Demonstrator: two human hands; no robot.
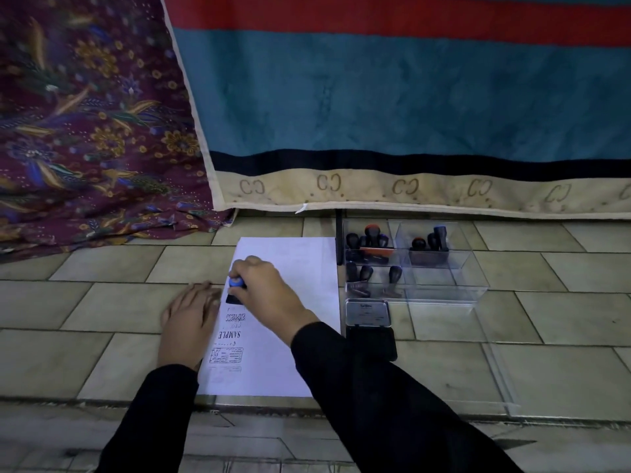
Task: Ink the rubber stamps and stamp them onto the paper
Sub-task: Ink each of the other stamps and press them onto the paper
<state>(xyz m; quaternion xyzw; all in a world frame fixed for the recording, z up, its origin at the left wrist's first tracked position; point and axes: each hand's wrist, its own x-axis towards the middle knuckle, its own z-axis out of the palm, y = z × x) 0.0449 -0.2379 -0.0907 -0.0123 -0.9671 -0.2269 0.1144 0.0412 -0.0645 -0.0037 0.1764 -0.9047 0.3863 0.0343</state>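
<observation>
Here, my left hand (189,324) lies flat, fingers spread, across the paper's (300,268) left edge on the tiled floor (102,302). My right hand (266,291) grips the blue-topped stamp (235,290), pressed near that edge above earlier prints. Rightward, the ink pad (370,331) lies open just beside the paper, with bare tiles beyond.

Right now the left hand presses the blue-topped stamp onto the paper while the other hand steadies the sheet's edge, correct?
Not quite: the head view shows the right hand pressing the blue-topped stamp onto the paper, while the left hand lies flat, steadying the sheet's left edge.
</observation>
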